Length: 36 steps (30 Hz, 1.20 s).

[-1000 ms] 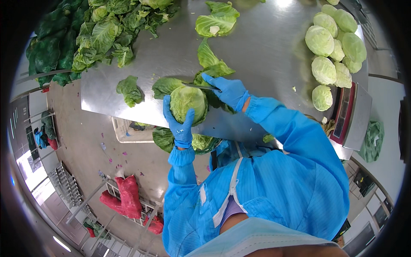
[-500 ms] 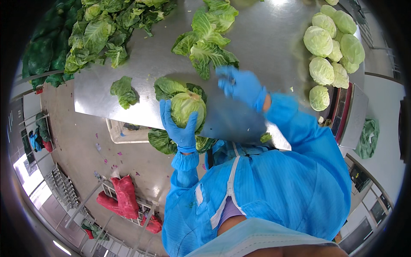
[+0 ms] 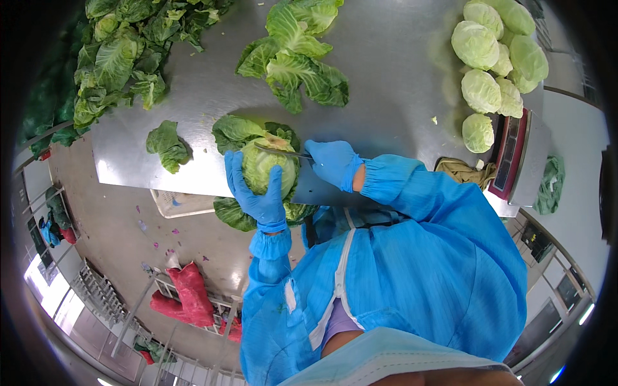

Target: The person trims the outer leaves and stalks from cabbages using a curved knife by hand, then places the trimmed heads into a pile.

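Note:
My left hand [image 3: 259, 196], in a blue glove, holds a pale green cabbage [image 3: 256, 169] at the near edge of the metal table, with thumb and fingers spread around its near side. Loose dark outer leaves [image 3: 235, 214] fan out from around the head. In my right hand [image 3: 333, 162], also gloved in blue, is a knife [image 3: 283, 152]. Its thin blade lies across the top of the cabbage, at the brownish stem end [image 3: 275, 141]. The gloved fingers hide the handle.
Trimmed cabbages [image 3: 481, 90] are heaped at the right, near a red-edged scale [image 3: 515, 154] and a brown cloth [image 3: 465, 171]. Loose leaves [image 3: 293, 61] lie mid-table, with a bigger leaf pile [image 3: 116, 58] at far left. A pale crate [image 3: 183, 203] sits below the table edge.
My right hand has come left and nearer, bringing the knife blade onto the cabbage's stem end. The left hand keeps its hold on the cabbage. The whole view has shifted slightly.

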{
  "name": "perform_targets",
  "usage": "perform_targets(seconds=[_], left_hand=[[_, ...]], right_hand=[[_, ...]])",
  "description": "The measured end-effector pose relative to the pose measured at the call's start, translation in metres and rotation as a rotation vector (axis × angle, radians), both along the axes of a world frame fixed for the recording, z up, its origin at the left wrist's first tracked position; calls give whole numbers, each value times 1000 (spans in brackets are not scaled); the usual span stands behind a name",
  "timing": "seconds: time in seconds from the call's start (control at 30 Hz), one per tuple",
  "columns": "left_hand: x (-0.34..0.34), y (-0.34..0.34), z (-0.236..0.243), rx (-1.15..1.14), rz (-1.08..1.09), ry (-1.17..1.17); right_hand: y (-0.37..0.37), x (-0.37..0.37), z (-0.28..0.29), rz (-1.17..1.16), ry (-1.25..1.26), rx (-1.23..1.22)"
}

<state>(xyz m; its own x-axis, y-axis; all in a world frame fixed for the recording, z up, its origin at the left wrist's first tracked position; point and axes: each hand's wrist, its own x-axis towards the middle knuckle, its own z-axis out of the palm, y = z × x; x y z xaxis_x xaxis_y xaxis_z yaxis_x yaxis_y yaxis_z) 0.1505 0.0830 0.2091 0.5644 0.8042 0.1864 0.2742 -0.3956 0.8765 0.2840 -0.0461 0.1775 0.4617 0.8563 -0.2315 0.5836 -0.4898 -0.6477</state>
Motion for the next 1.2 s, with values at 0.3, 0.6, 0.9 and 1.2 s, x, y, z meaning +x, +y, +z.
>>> perform_targets(seconds=[0.3,0.6,0.9,1.2], left_hand=[[-2,-2,-6,63,30,-29],[-33,-21,-2,-453,102,-332],[-9,-41,-25,-268,-14,-131],[14,-68,-22,-81,-112,-138]], right_hand=[[47,17,-24,15,-29,-43],[58,32,31,-116,917,-231],[27,62,71,-143,773,-80],[-54,32,51,-252,542,103]])
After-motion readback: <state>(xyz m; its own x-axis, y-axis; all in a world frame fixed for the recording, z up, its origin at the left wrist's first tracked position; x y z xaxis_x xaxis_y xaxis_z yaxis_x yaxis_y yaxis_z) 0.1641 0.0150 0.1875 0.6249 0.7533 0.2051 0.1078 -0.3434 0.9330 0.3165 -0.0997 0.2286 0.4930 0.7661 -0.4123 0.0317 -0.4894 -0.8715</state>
